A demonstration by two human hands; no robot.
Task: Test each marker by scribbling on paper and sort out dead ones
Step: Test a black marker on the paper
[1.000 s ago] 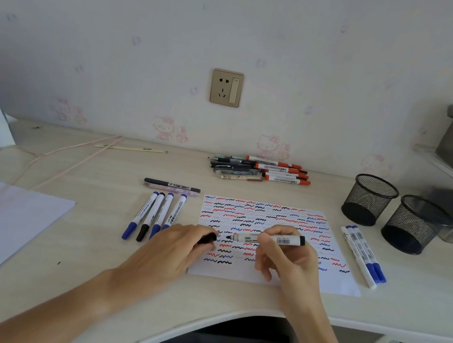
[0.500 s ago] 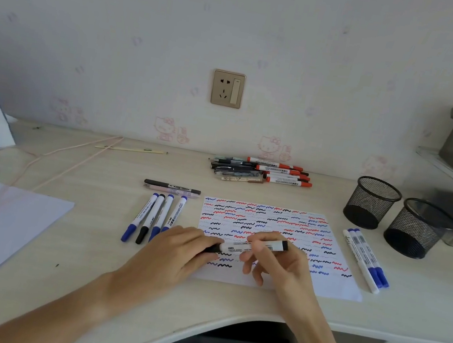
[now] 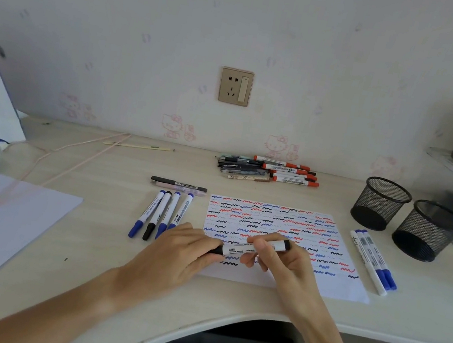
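Pinching black marker [image 3: 251, 249] with fingers of both hands, left hand [image 3: 186, 249], right hand [image 3: 284, 257], covering scribbled paper [image 3: 276, 226]; blue markers [image 3: 160, 214] lying beside on bench [image 3: 90, 238].

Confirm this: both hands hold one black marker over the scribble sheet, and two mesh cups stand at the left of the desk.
Not quite. The mesh cups stand at the right of the desk, as the head view shows. Both the left hand and right hand do hold the black marker over the scribble sheet.
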